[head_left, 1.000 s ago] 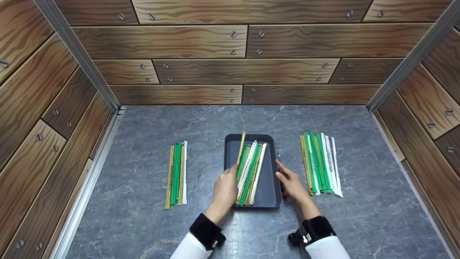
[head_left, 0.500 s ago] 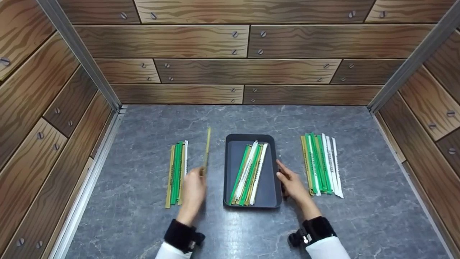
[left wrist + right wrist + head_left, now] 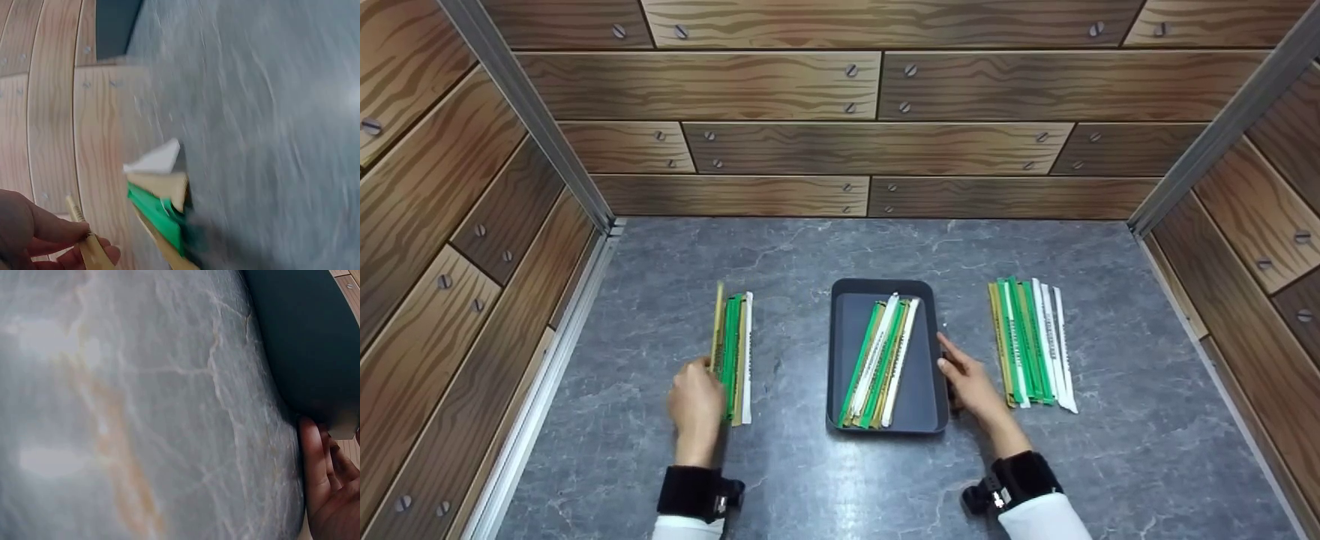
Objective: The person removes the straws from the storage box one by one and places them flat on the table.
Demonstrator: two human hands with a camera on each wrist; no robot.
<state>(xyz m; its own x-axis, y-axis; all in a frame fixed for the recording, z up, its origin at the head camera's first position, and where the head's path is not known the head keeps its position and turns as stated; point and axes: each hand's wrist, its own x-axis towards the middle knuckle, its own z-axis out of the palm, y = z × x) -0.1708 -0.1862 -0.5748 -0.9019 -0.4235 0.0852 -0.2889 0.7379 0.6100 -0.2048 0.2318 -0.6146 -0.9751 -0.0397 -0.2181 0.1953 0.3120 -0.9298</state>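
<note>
A gold stick (image 3: 718, 322) is well to the left of the tray (image 3: 922, 390), pinched between the thumb and fingers of the left hand (image 3: 695, 396). It points away from the person, and the left wrist view shows its near part passing through the grip; whether its lower end touches the table (image 3: 810, 487) cannot be told. Just beside it, between the stick and the tray, lies the left row (image 3: 747, 360), with green, gold and white sticks side by side, the white one nearest the tray. The tray is dark and rectangular, and in it lie the middle sticks (image 3: 874, 356), green, gold and white, slanted with their far ends toward the tray's right side. At the tray's right edge is the right hand (image 3: 973, 386), its index finger extended and its thumb apart from it, touching the tray's side; its other fingers are partly hidden. Farther right of the tray lies the right row (image 3: 1031, 345), gold, green and white sticks, with white ones farthest from the tray. Beyond the tray, at the back of the table, rises a wood-patterned wall (image 3: 780, 146).
</note>
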